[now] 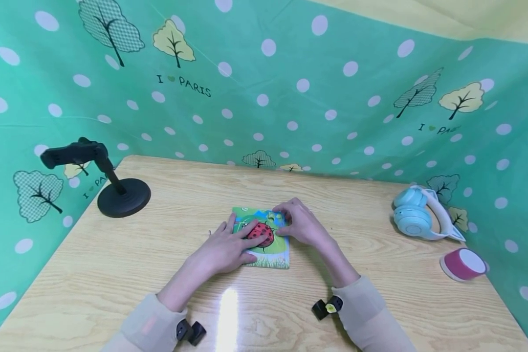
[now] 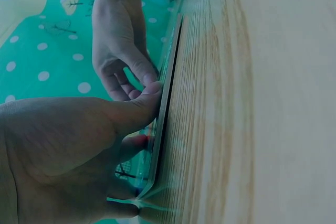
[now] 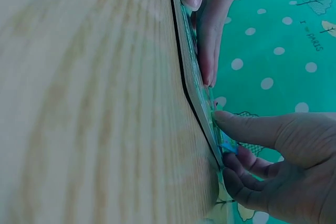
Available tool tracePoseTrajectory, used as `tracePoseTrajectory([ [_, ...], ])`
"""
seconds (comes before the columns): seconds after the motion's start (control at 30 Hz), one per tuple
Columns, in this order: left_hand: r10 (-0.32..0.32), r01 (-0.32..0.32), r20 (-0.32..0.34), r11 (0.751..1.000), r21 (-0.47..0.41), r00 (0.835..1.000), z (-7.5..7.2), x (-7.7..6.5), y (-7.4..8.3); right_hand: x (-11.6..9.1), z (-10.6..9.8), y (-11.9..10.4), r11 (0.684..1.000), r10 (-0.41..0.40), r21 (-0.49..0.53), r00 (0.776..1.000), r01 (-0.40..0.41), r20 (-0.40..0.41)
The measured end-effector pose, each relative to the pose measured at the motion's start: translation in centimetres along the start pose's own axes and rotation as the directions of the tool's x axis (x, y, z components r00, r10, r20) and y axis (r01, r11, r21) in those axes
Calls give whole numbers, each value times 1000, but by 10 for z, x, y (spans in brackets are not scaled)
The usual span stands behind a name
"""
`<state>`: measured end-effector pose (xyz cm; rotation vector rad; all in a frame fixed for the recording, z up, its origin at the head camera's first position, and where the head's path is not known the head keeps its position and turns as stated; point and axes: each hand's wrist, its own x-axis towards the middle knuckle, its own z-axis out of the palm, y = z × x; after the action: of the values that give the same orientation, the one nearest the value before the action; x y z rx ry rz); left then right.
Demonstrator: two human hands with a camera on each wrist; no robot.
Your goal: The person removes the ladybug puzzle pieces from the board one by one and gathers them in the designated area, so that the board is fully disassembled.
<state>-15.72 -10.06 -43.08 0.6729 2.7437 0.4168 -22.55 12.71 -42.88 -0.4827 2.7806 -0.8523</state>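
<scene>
A square picture puzzle [image 1: 270, 260] with a red ladybug on a green leaf lies flat on the table. My left hand [image 1: 227, 250] rests on its left side, fingers spread across the ladybug and thumb near the lower edge. At the upper right corner is my right hand [image 1: 302, 224], its fingers bent and its thumb on the picture. In the right wrist view, a small blue puzzle piece [image 3: 229, 145] stands up from the surface at the right fingertips, between thumb and fingers. The left wrist view shows the puzzle's thin edge [image 2: 167, 103] side-on below both hands.
The wooden table [image 1: 158, 278] backs onto a green dotted cloth [image 1: 246, 107]. A black stand [image 1: 124, 198] with a round base is at the far left. Light blue headphones [image 1: 411, 217] and a magenta and white cylinder [image 1: 462, 264] lie at the right.
</scene>
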Motion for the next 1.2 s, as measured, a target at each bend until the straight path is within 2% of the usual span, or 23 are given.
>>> tracePoseTrajectory([
  [0.67,-9,8,21,1000,8,1000,-1,2,-1,-1,-4,0,999,-22,35,999,21,36],
  [0.83,-10,10,29,1000,1,1000,-2,1,-1,0,-4,2,999,-30,36,999,29,32],
  [1.0,-14,14,24,1000,-1,1000,-2,1,-1,1,-4,5,997,-79,22,997,79,10],
  [1.2,-12,12,23,1000,-6,1000,-2,2,0,2,-7,8,996,-87,-10,996,87,2],
])
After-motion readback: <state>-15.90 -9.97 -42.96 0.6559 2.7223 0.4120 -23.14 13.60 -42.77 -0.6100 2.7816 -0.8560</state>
